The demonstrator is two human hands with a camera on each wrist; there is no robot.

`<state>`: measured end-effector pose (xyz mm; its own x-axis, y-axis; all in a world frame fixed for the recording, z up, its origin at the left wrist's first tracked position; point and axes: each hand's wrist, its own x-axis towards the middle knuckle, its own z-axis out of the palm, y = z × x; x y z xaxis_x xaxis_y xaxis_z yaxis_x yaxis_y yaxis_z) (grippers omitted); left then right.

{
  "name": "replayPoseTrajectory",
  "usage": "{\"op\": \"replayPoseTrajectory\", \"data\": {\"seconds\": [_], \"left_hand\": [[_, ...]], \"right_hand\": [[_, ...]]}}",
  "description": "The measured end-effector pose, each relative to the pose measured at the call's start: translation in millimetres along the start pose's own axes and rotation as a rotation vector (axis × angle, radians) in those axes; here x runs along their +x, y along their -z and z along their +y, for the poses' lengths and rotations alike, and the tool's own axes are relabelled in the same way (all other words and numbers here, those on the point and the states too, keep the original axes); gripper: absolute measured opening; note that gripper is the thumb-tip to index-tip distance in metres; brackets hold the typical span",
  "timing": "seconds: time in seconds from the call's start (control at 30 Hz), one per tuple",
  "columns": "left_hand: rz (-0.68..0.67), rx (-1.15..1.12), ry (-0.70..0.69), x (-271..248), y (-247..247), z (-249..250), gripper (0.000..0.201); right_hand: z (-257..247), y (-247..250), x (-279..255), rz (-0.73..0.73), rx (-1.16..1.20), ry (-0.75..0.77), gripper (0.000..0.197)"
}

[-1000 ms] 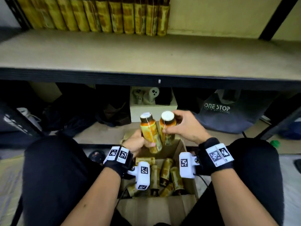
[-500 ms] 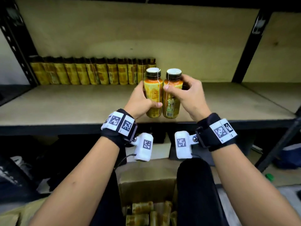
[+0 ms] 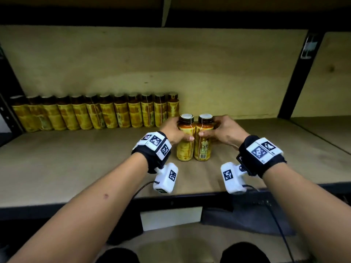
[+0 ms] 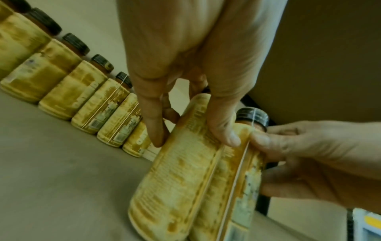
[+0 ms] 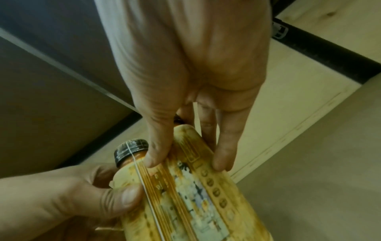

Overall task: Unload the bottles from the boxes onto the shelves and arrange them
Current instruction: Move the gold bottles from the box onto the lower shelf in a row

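Observation:
Two yellow-labelled bottles with dark caps stand upright side by side on the wooden shelf. My left hand grips the left bottle around its shoulder, thumb on the front. My right hand grips the right bottle the same way. In the left wrist view the left hand curls round its bottle. The right wrist view has the right hand wrapped round its bottle. The pair stands in front of the right end of a row of bottles.
The row of several matching bottles lines the shelf's back wall from the left post to about the middle. A black upright post bounds the shelf on the right. The black front rail runs below my forearms. The box is out of view.
Both hands carried the two bottles up from the box, forward over the shelf edge and down onto the shelf, now near the row's right end.

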<state>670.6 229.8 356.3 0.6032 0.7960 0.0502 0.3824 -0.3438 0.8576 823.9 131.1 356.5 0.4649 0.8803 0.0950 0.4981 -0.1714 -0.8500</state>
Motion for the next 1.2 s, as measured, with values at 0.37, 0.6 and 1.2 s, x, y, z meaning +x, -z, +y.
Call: {"op": "replayPoseTrajectory", "data": {"seconds": [0.37, 0.6, 1.2], "left_hand": [[0.183, 0.597, -0.073, 131.8, -17.8, 15.5, 0.045], [0.227, 0.643, -0.067, 183.1, -15.9, 12.3, 0.084], [0.167, 0.734, 0.023, 150.6, 73.6, -42.6, 0.020]], "right_hand": [[2.8, 6.8, 109.9, 0.139, -0.264, 0.000, 0.050], [2.7, -2.5, 173.8, 0.187, -0.181, -0.012, 0.044], [15.9, -31.9, 173.9, -0.116, 0.300, -0.386, 0.036]]}}
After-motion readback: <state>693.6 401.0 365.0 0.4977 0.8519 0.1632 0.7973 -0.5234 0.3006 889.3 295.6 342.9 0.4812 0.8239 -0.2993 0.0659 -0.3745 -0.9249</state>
